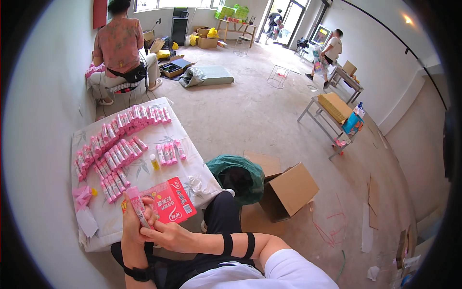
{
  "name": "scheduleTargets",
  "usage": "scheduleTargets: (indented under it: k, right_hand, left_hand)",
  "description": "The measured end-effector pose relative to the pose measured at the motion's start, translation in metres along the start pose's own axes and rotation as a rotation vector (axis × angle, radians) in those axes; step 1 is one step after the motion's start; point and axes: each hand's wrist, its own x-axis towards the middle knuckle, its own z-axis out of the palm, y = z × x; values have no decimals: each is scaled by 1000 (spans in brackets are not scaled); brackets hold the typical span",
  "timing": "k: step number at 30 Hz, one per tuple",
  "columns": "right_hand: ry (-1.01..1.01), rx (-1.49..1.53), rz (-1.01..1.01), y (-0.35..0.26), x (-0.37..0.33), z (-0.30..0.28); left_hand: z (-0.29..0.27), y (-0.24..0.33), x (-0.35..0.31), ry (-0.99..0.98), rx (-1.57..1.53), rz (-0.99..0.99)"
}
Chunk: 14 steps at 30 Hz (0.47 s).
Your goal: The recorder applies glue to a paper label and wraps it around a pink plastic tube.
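Observation:
Upright in my left hand, a slim pink tube with a pale printed band leans slightly, the fingers wrapped round it. My right hand has its fingers closed at the tube's lower part, touching my left hand. Just beyond lies a flat red printed cardboard piece on the white patterned table. Many more pink tubes lie side by side in rows along the table's left and far sides. A small group of tubes sits apart, beside a yellow tube.
Crumpled clear plastic and pink scraps rest on the table. Right of it stand a green plastic bag with dark contents and an open cardboard box. A seated person works beyond; another person walks at the right.

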Motion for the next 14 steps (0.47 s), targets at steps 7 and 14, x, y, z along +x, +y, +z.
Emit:
scheduleTargets:
  k: [7,14]
  right_hand:
    - [68,-57,-84,-6,12,-15]
    - [-1,114,90,-2,-4,-4]
  left_hand:
    - [8,0,-1,-107,-15,-58]
    - [9,0,-8,-213,96,4]
